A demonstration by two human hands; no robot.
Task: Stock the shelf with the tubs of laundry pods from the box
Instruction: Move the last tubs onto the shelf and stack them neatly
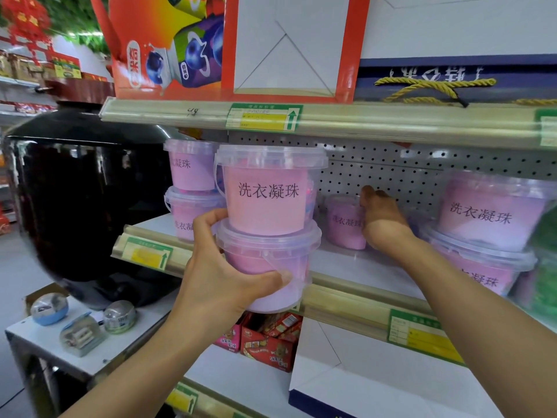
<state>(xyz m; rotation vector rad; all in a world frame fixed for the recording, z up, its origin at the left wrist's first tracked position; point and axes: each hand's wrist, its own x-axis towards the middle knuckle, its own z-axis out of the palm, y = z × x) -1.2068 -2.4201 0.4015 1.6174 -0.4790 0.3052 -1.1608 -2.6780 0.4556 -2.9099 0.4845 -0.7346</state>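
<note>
Left hand [217, 276] grips stacked tubs [266, 236]; right hand [381, 220] seemingly touches shelved tub [345, 223].

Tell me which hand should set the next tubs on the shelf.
Left. The left hand already grips a stack of two tubs at the shelf edge; the right hand reaches deep, touching a rear tub.

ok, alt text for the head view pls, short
A person's left hand holds two stacked tubs of pink laundry pods in front of a store shelf, while the right hand reaches in to a single tub at the back. More stacked tubs stand on the shelf to either side.
</note>
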